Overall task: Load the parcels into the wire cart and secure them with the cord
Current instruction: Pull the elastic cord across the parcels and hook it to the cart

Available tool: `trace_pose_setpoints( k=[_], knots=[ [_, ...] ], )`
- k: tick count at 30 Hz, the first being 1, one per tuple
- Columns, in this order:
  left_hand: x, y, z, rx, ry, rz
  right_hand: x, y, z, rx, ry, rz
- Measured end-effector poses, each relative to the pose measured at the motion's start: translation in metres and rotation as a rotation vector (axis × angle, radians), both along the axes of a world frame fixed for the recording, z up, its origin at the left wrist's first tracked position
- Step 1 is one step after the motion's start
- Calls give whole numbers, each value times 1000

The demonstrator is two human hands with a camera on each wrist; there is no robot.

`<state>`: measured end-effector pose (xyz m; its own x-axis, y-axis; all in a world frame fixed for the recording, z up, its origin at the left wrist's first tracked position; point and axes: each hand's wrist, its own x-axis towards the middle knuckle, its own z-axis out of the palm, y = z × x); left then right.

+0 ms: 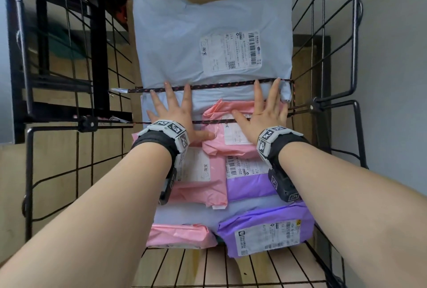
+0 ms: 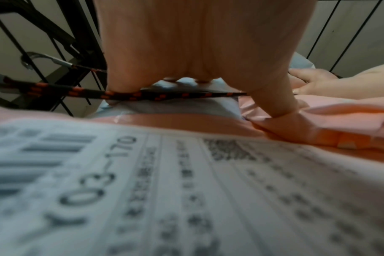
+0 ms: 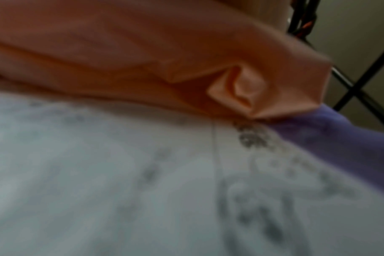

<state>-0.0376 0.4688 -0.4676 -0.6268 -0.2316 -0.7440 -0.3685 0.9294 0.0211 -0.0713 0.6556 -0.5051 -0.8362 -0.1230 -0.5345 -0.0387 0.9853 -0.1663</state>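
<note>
Several soft parcels lie stacked in the black wire cart [image 1: 355,33]: a large pale blue mailer [image 1: 184,33] at the far end, pink parcels [image 1: 219,135] in the middle, and purple parcels [image 1: 265,230] nearest me. A black cord with orange flecks [image 1: 219,84] stretches across the blue mailer from a metal hook [image 1: 115,90] on the left wall to the right wall. A second run of cord [image 1: 215,122] crosses nearer, passing under my hands. My left hand [image 1: 171,109] and right hand [image 1: 268,107] lie flat on the parcels with fingers spread, fingertips at the far cord. My left hand's [image 2: 197,43] thumb presses a pink parcel [image 2: 296,124].
A black metal frame [image 1: 97,33] stands just outside the cart's left wall. A pale wall [image 1: 392,56] rises on the right. Bare wire bars of the cart [image 1: 208,264] show in front of the nearest parcels, over wooden flooring.
</note>
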Motion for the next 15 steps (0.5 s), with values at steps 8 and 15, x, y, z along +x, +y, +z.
trace_pose_setpoints(
  k=[8, 15],
  knots=[
    [-1, -1, 23, -13, -34, -7, -4, -5, 27, 11, -107, -46],
    [12, -2, 66, 9, 29, 22, 1, -14, 72, -13, -203, -87]
  ],
)
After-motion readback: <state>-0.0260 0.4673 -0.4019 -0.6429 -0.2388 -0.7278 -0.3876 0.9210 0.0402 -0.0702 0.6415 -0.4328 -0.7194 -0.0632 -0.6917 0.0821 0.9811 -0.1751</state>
